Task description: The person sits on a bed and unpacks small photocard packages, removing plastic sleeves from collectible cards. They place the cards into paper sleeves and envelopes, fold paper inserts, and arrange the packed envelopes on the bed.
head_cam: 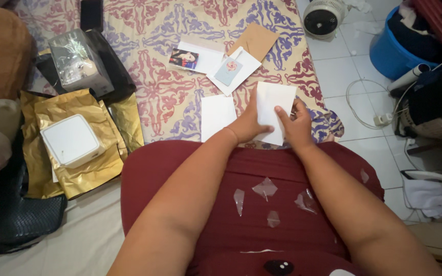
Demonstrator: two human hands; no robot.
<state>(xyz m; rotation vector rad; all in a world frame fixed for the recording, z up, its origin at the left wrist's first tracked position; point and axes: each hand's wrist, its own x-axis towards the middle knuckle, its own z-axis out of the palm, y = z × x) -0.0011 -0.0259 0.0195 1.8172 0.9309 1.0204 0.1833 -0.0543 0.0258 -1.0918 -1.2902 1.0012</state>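
Both hands hold one white rectangular card [273, 102] upright over the patterned bedsheet [164, 97]. My left hand [249, 125] grips its lower left side, thumb across the front. My right hand [296, 125] pinches its right edge, with the index finger on the face. A second white card [217, 116] lies flat just left of my left hand. Farther away lie a white card with a small pink-and-blue picture [229, 71], a dark photo card [183, 59] on white paper, and a brown envelope [253, 40].
Several clear plastic scraps [265, 188] lie on my dark red clothing [262, 204]. At left, a white box [71, 140] rests on gold wrapping, with a clear-wrapped box [79, 61] behind it. A fan [323, 18], blue bucket [392, 48] and white cables [369, 102] are on the tiled floor.
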